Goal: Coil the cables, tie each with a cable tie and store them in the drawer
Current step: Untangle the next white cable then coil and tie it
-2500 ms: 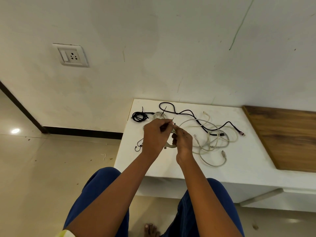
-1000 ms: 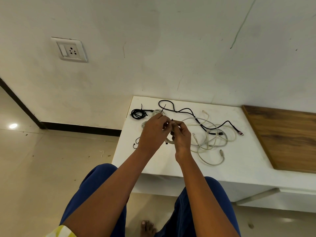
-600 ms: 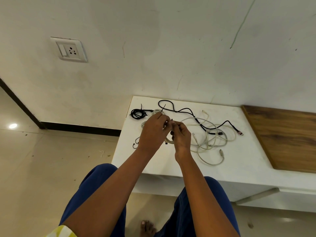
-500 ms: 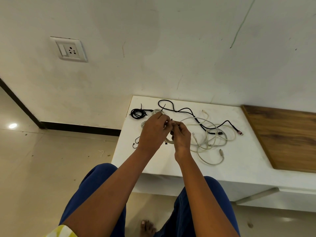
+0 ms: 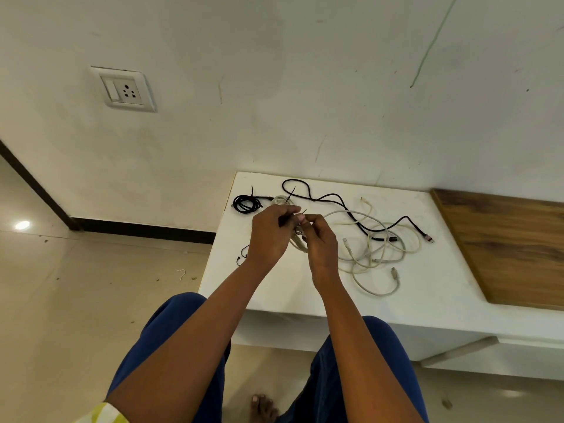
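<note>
Both my hands meet above the white table (image 5: 305,300). My left hand (image 5: 270,236) grips a coiled white cable (image 5: 297,244) together with a thin black cable tie (image 5: 285,219). My right hand (image 5: 320,242) pinches the tie's free end at the coil. Most of the coil is hidden behind my fingers. A tied black coil (image 5: 245,204) lies at the table's back left corner, with another white coil (image 5: 282,199) beside it. A loose black cable (image 5: 351,209) and tangled white cables (image 5: 375,248) spread over the table to the right.
A loose black cable tie (image 5: 242,254) lies near the table's left edge. A wooden panel (image 5: 503,248) adjoins the table on the right. A drawer front (image 5: 457,355) shows below the table's front right. A wall socket (image 5: 125,90) is up left. My knees sit under the front edge.
My hands stayed together over the table, shifting slightly up and left since the oldest frame. My fingers keep working the tie on the white coil; the other cables have not moved.
</note>
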